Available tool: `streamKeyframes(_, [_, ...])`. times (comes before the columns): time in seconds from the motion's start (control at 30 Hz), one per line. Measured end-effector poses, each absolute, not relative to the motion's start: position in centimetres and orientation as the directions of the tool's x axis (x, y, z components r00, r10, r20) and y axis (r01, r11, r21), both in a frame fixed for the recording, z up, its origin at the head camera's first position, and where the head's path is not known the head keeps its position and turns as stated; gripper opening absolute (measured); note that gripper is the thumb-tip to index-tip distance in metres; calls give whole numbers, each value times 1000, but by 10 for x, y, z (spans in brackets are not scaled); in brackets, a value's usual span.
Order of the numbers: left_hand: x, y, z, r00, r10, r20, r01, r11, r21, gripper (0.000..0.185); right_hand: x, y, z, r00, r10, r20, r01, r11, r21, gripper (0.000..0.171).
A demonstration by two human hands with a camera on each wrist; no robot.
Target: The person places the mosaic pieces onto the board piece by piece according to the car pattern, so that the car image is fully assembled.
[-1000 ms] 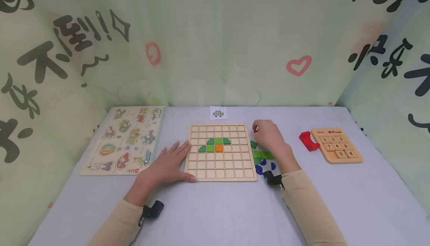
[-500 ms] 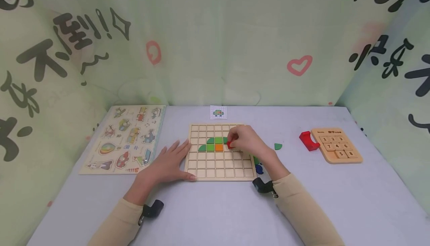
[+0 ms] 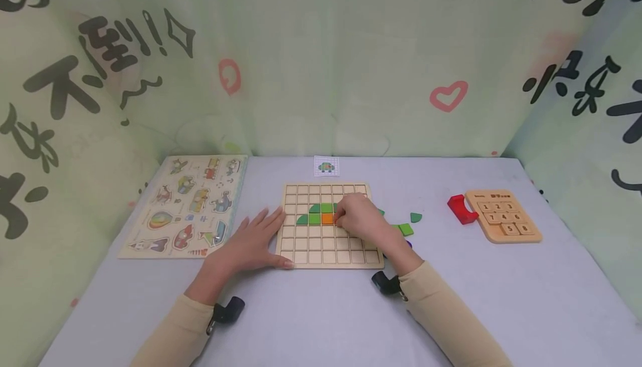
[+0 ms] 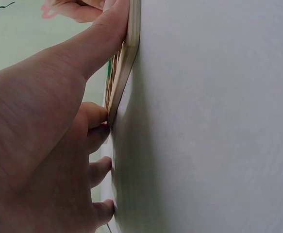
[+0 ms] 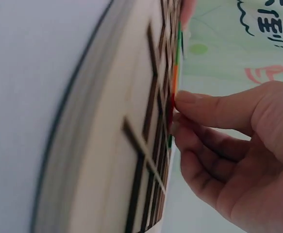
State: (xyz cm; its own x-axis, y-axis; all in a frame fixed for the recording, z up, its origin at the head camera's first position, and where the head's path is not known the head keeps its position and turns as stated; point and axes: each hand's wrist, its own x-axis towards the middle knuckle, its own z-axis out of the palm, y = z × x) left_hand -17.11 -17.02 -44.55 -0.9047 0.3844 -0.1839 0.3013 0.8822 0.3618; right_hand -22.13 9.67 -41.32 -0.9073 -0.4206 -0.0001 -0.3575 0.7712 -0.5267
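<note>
A wooden grid board (image 3: 326,244) lies in the middle of the table, with green pieces (image 3: 321,209) and an orange square (image 3: 327,219) set in its cells. My right hand (image 3: 346,219) is over the board, fingers curled, pinching a small red piece (image 5: 173,101) down at the cell just right of the orange square. In the head view the hand hides the red piece. My left hand (image 3: 253,241) lies flat on the table, fingers straight against the board's left edge (image 4: 129,53) and thumb along its front edge.
Loose green pieces (image 3: 405,229) and a blue one (image 3: 408,243) lie right of the board. A pattern card (image 3: 326,166) sits behind it. A picture peg puzzle (image 3: 188,205) is at the left, a number tile puzzle (image 3: 503,215) with a red block (image 3: 461,209) at the right.
My right hand carried the red piece from the loose pile leftward onto the board and lowered it beside the orange square. The left hand stayed put.
</note>
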Motion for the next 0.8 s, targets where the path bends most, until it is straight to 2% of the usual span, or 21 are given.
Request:
streamKeyframes(0.17, [-171,-170,-444,-905,384,-183,301,882,362,119,-221,101,-406,-892,-449,-50,-359,771,-526,15])
streamKeyframes(0.5, [-171,-169,-445,-903,384,-191,301,885,356,120,-238,148,-397,-957,-264,-122,-203,907,-370,25])
streamKeyframes(0.67, [-171,-169,-444,-905,381,-191,298,886,356,119,-246,168,-401,-943,-248,-222,-145,906,-398,19])
streamKeyframes(0.8, [-170,-169,-443,-905,381,-188,298,886,356,118,-252,178,-407,-938,-260,-231,-134,882,-451,15])
